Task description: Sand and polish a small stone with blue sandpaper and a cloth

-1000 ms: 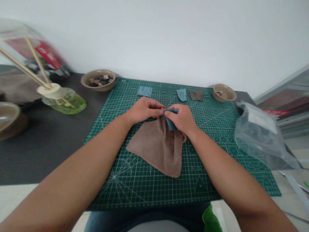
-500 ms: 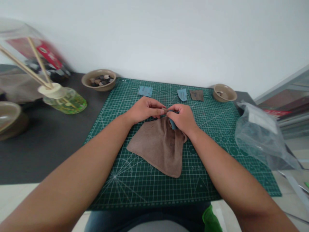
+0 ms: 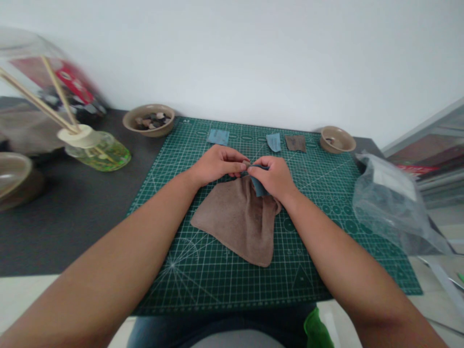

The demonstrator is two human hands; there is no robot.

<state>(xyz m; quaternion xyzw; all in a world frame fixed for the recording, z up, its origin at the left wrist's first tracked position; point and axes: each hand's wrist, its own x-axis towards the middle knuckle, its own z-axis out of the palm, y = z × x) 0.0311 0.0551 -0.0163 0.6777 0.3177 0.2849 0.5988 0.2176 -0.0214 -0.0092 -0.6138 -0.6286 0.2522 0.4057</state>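
My left hand (image 3: 223, 163) is closed, thumb and fingers pinching a small brown stone-like piece (image 3: 247, 164) at the fingertips. My right hand (image 3: 273, 175) is closed on a folded piece of blue-grey sandpaper (image 3: 258, 186), its fingertips meeting those of my left hand at the small piece. Part of the sandpaper hangs below the right thumb. Under both hands a brown cloth (image 3: 232, 212) lies rumpled on the green cutting mat (image 3: 224, 285). Fingers hide most of the small piece.
Along the mat's back lie a light blue sandpaper square (image 3: 218, 137), a curled blue piece (image 3: 274, 142) and a brown piece (image 3: 295, 142). Bowls stand at left (image 3: 165, 126) with stones and at right (image 3: 338, 140). A reed diffuser (image 3: 97, 150) and plastic bag (image 3: 384, 203) flank the mat.
My right thumb and the sandpaper have shifted slightly left, and more of the sandpaper shows below the thumb. My left hand and the cloth stay nearly where they were.
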